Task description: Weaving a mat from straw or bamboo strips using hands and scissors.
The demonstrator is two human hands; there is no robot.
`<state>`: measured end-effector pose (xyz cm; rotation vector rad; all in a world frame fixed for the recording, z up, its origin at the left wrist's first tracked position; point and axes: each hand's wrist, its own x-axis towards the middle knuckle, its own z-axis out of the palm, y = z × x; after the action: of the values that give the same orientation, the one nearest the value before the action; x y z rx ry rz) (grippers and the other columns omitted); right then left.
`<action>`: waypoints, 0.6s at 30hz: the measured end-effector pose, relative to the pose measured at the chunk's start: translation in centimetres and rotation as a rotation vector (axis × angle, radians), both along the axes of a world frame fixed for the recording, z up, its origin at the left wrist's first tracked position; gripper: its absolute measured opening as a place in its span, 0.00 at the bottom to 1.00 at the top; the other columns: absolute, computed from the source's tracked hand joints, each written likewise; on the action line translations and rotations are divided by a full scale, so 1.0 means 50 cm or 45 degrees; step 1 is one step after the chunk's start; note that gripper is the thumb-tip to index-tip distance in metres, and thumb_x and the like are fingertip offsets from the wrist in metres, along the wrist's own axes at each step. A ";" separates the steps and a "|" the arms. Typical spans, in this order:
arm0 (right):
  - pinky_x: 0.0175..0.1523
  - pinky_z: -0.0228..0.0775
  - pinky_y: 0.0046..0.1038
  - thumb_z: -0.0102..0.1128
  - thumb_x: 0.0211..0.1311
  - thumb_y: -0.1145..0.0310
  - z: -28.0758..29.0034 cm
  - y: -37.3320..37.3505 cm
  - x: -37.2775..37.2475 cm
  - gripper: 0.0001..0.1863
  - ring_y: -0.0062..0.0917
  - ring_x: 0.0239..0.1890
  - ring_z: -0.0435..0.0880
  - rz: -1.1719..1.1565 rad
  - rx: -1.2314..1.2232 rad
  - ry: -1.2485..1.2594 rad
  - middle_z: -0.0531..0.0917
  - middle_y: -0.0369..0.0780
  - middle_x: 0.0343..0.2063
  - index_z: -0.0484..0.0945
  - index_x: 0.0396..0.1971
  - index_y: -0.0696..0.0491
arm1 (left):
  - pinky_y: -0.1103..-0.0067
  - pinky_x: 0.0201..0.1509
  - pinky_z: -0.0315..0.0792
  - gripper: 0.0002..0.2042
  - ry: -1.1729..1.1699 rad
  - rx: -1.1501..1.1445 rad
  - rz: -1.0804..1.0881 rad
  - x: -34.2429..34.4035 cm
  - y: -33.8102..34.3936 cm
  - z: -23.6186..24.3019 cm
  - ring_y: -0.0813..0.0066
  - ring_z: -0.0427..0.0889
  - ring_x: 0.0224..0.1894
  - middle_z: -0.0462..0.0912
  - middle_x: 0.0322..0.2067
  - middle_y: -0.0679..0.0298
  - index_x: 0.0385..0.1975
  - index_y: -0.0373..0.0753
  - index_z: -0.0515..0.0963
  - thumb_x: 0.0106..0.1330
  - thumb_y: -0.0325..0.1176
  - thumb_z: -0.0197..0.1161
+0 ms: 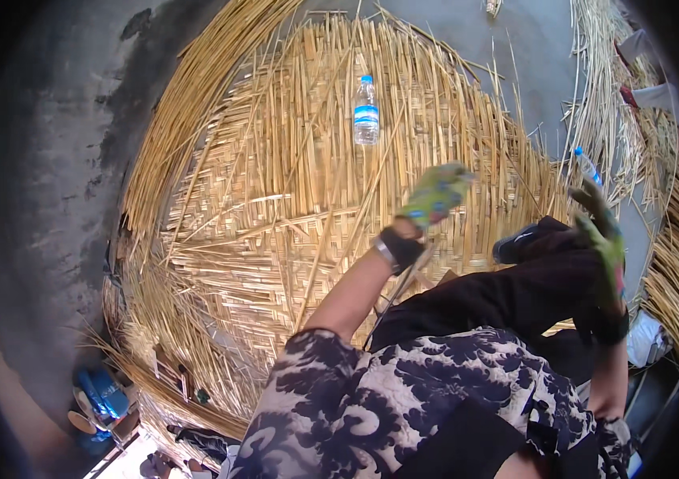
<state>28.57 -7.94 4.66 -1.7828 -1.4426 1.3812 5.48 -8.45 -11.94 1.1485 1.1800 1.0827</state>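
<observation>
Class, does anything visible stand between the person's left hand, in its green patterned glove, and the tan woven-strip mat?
Nothing visible does. The left hand shows directly over the mat; whether it touches is unclear. The clear plastic bottle with blue cap lies on the mat beyond the hand, not between them.

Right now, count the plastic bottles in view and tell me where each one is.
2: one bottle on the woven mat, another bottle at right, just beyond the right hand. More may be hidden.

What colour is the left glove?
The left glove is green with blue and red patches, blurred; head view.
</observation>
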 end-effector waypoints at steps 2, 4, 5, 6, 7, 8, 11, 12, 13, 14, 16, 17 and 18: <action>0.36 0.65 0.17 0.50 0.56 0.69 -0.039 0.030 -0.019 0.27 0.15 0.30 0.73 0.132 0.073 -0.026 0.72 0.39 0.46 0.57 0.57 0.54 | 0.73 0.27 0.70 0.10 0.430 0.464 -0.230 0.082 0.047 0.015 0.66 0.77 0.24 0.77 0.23 0.57 0.32 0.37 0.74 0.54 0.34 0.52; 0.26 0.58 0.11 0.52 0.57 0.66 -0.072 0.042 -0.028 0.24 0.08 0.23 0.66 0.050 -0.123 0.396 0.75 0.35 0.42 0.63 0.53 0.53 | 0.72 0.28 0.71 0.10 0.682 0.776 -0.305 0.130 0.058 0.075 0.66 0.78 0.25 0.77 0.24 0.55 0.33 0.37 0.73 0.54 0.34 0.52; 0.26 0.58 0.11 0.54 0.57 0.64 -0.073 0.045 -0.033 0.20 0.08 0.22 0.67 0.086 -0.039 0.298 0.78 0.33 0.34 0.68 0.48 0.54 | 0.73 0.29 0.71 0.12 0.689 0.700 -0.400 0.139 0.057 0.088 0.66 0.78 0.26 0.77 0.24 0.56 0.34 0.37 0.73 0.54 0.36 0.54; 0.26 0.58 0.11 0.54 0.57 0.64 -0.085 0.048 -0.025 0.20 0.08 0.22 0.67 0.096 -0.029 0.308 0.78 0.33 0.34 0.68 0.48 0.54 | 0.73 0.30 0.71 0.13 0.698 0.620 -0.493 0.142 0.062 0.098 0.66 0.78 0.27 0.77 0.23 0.56 0.35 0.37 0.73 0.53 0.38 0.55; 0.26 0.58 0.11 0.53 0.57 0.63 -0.089 0.051 0.013 0.18 0.08 0.21 0.67 -0.149 0.044 0.286 0.78 0.33 0.31 0.70 0.46 0.54 | 0.74 0.29 0.72 0.16 0.272 0.374 -0.731 0.125 0.076 0.131 0.64 0.77 0.28 0.77 0.30 0.57 0.37 0.39 0.73 0.46 0.36 0.60; 0.26 0.58 0.11 0.53 0.57 0.63 -0.096 0.058 0.045 0.17 0.09 0.21 0.67 -0.378 0.104 0.294 0.78 0.32 0.28 0.71 0.44 0.54 | 0.76 0.28 0.73 0.18 -0.179 0.182 -0.674 0.079 0.064 0.149 0.69 0.77 0.29 0.77 0.34 0.58 0.41 0.39 0.71 0.48 0.35 0.60; 0.25 0.60 0.13 0.46 0.60 0.59 -0.063 0.089 0.122 0.17 0.10 0.22 0.69 -0.456 0.735 -0.003 0.78 0.34 0.24 0.74 0.41 0.55 | 0.85 0.25 0.74 0.23 -0.501 -0.177 -0.171 -0.053 0.076 0.055 0.78 0.77 0.30 0.74 0.42 0.60 0.51 0.39 0.65 0.54 0.29 0.58; 0.26 0.60 0.13 0.45 0.59 0.61 -0.073 0.098 0.209 0.18 0.10 0.23 0.68 -0.338 1.045 -0.011 0.77 0.35 0.26 0.73 0.43 0.57 | 0.87 0.25 0.74 0.21 -0.370 -0.163 0.125 -0.101 0.074 -0.007 0.78 0.77 0.28 0.74 0.41 0.59 0.50 0.38 0.66 0.54 0.30 0.58; 0.26 0.59 0.14 0.45 0.59 0.64 -0.084 0.106 0.312 0.18 0.10 0.23 0.67 -0.429 1.267 -0.152 0.77 0.36 0.28 0.71 0.44 0.59 | 0.85 0.27 0.75 0.19 0.057 -0.128 0.257 -0.148 0.080 -0.081 0.75 0.77 0.28 0.75 0.40 0.58 0.47 0.39 0.70 0.53 0.31 0.59; 0.25 0.59 0.14 0.44 0.58 0.66 -0.045 0.109 0.284 0.18 0.11 0.23 0.67 -0.301 1.219 -0.043 0.77 0.38 0.28 0.69 0.46 0.59 | 0.76 0.40 0.73 0.18 -0.169 -0.419 0.469 -0.224 0.047 -0.167 0.70 0.75 0.40 0.75 0.42 0.58 0.43 0.36 0.71 0.51 0.32 0.60; 0.23 0.58 0.14 0.43 0.58 0.67 -0.019 0.107 0.271 0.19 0.11 0.21 0.67 -0.549 1.166 0.186 0.77 0.37 0.27 0.66 0.49 0.60 | 0.71 0.44 0.68 0.19 0.996 -0.454 0.254 -0.352 -0.019 -0.353 0.58 0.74 0.41 0.75 0.41 0.55 0.36 0.34 0.74 0.54 0.44 0.55; 0.23 0.58 0.14 0.42 0.59 0.67 -0.056 0.126 0.260 0.20 0.11 0.20 0.67 -0.418 0.884 0.218 0.78 0.37 0.27 0.64 0.51 0.58 | 0.70 0.46 0.65 0.20 1.483 -0.304 0.275 -0.510 -0.125 -0.461 0.56 0.72 0.42 0.75 0.40 0.52 0.33 0.34 0.75 0.54 0.47 0.51; 0.22 0.57 0.14 0.42 0.59 0.67 -0.074 0.102 0.329 0.21 0.11 0.19 0.67 -0.371 0.643 -0.030 0.78 0.36 0.27 0.63 0.52 0.57 | 0.72 0.48 0.64 0.19 1.307 -0.874 -0.137 -0.402 -0.072 -0.474 0.60 0.71 0.45 0.75 0.40 0.53 0.35 0.35 0.74 0.54 0.46 0.50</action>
<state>45.00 -2.83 0.95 -1.5952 -1.3286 0.7669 -14.63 -12.07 -35.63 1.1772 2.0214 -0.1253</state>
